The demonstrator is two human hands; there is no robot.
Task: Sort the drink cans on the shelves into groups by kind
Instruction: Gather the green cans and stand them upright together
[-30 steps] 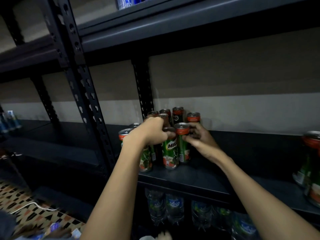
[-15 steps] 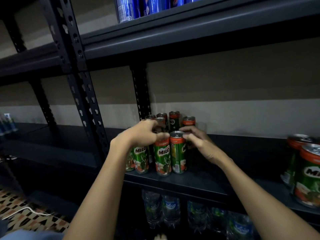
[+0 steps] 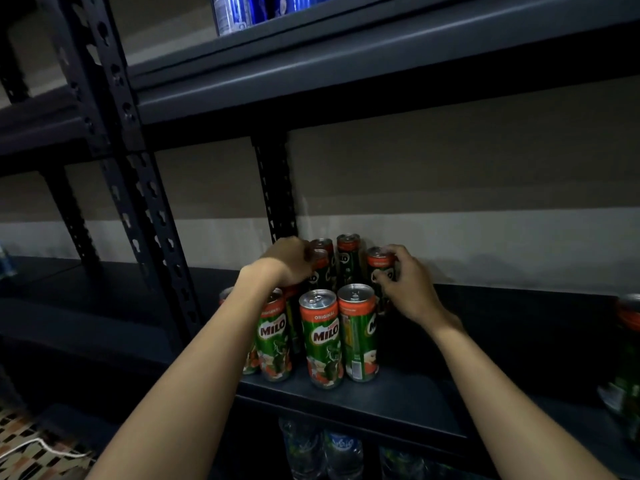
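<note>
1. On the middle shelf (image 3: 398, 393) of a dark metal rack, a cluster of green-and-red Milo cans (image 3: 320, 337) stands upright, close to the slotted rear upright (image 3: 275, 188).
2. The front row of the cluster holds cans set side by side and touching or nearly touching; the front centre can shows the "MILO" and "ORIGINAL" print, and the front right can (image 3: 358, 332) is turned so that its barcode faces forward.
3. The left hand (image 3: 289, 259) reaches over the front row to the back row. Its fingers are curled over the top of a rear left can (image 3: 320, 261); whether they fully grip it cannot be told, as the fingertips are hidden and the area is dim.
4. The right hand (image 3: 408, 285) is at the right side of the back row. Its fingers and thumb wrap the rear right can (image 3: 379, 271) just below the red band.
5. A rear centre can (image 3: 348, 258) stands between the two hands, untouched.
6. More Milo cans (image 3: 627, 358) stand at the far right edge of the same shelf, well apart from the cluster.
7. Blue cans (image 3: 242, 10) stand on the upper shelf (image 3: 346, 64).
8. Water bottles (image 3: 341, 452) stand on the shelf below.
9. A patterned floor (image 3: 31, 448) with a white cable shows at lower left.
</note>
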